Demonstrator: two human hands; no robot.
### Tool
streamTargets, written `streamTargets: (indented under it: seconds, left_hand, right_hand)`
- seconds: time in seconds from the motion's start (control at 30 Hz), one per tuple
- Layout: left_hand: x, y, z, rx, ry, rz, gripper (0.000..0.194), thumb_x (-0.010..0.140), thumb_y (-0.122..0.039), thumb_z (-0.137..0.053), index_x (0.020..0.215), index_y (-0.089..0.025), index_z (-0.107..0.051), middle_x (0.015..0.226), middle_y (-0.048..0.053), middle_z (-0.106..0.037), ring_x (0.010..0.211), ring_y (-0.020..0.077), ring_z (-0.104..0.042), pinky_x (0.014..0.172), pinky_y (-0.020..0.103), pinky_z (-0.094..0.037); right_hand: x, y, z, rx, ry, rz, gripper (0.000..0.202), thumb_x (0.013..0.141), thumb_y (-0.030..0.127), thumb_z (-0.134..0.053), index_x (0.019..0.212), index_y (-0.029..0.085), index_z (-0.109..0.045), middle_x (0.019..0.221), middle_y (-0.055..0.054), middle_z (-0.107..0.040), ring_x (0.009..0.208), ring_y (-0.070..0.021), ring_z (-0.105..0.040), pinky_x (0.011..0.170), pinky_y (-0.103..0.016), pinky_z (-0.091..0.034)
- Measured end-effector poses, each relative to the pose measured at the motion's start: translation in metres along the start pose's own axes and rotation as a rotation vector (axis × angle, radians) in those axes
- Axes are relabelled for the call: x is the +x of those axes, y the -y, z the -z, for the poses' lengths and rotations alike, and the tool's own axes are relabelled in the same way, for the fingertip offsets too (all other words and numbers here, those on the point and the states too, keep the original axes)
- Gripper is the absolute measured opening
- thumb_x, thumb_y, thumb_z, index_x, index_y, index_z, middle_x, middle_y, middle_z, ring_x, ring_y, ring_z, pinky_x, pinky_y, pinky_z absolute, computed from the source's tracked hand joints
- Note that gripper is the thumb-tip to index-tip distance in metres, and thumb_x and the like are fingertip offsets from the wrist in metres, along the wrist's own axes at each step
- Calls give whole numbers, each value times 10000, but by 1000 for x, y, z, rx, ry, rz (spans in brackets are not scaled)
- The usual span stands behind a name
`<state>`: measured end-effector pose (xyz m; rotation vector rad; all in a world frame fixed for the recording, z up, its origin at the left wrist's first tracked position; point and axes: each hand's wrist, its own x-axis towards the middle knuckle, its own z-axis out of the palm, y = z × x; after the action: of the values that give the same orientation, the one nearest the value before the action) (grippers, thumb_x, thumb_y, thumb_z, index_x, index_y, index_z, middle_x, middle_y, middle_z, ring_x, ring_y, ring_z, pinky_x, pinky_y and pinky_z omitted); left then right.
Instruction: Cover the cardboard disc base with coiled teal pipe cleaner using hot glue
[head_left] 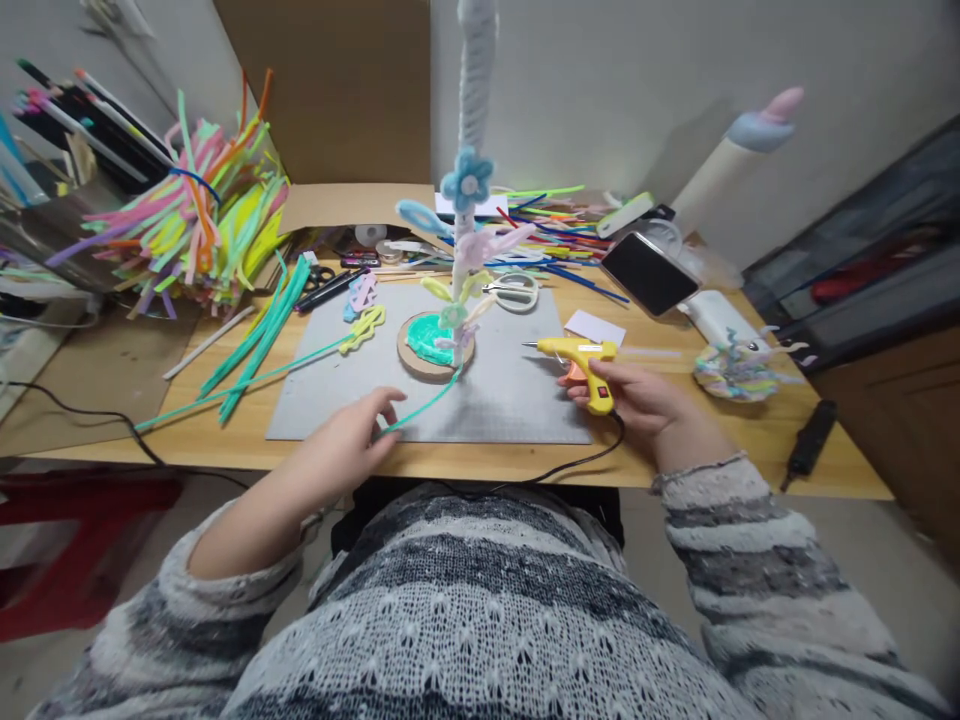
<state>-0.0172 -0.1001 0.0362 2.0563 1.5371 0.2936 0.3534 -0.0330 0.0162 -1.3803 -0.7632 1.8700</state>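
Note:
My left hand (367, 425) is closed at the mat's front edge, its curved fingers round the free end of a thin green pipe cleaner (429, 402). That strand runs up to the foot of a tall white wrapped stem (474, 110) with a blue flower (469, 184) and pastel leaves. The stem rises from a round wooden base (411, 362) with a green top. On the right, my right hand (626, 395) grips the handle of a yellow glue gun (596, 380), whose nozzle points left toward the base.
Green pipe cleaners (259, 345), small pastel pieces (363, 330) and white-handled scissors (516, 291) lie left and behind. A phone (650, 273), a white card (595, 328) and a decorated round piece (735, 370) are on the right. The gun's black cord (577, 462) crosses the front edge.

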Motion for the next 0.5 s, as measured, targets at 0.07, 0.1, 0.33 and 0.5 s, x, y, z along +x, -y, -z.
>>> streamTargets:
  seconds: [0.07, 0.1, 0.33, 0.5]
  left_hand:
    - [6, -7, -9, -39, 4, -5, 520, 888, -291, -511, 1381, -181, -384, 1096, 100, -635, 846, 198, -640, 751, 349, -520]
    - [9, -11, -13, -46, -7, -22, 583, 885, -266, -515, 1434, -201, -329, 1154, 109, -620, 900, 208, -640, 778, 357, -524]
    - [29, -41, -32, 87, -20, -73, 603, 926, -243, -493, 1492, -271, -285, 1433, 113, -481, 1124, 294, -610, 891, 434, -527]
    - [45, -43, -43, 171, -29, -25, 528, 930, -196, -457, 1451, -194, -367, 1360, 125, -570, 1171, 295, -603, 917, 430, -526]
  right_hand:
    - [8, 7, -5, -159, -50, 27, 211, 932, 219, -471, 840, 152, -649, 760, -85, -699, 619, -134, -657, 608, -252, -568]
    - [11, 11, -7, -269, -96, 40, 234, 938, 248, -481, 807, 152, -648, 708, -79, -685, 586, -138, -647, 576, -258, -554]
    - [16, 30, -31, -1238, -624, 200, 318, 789, 353, -680, 537, 184, -587, 553, -71, -587, 607, -214, -604, 524, -294, -389]
    - [36, 13, -88, -1158, -239, 751, 187, 867, 229, -534, 830, 188, -712, 789, -46, -704, 756, -183, -630, 702, -292, -450]
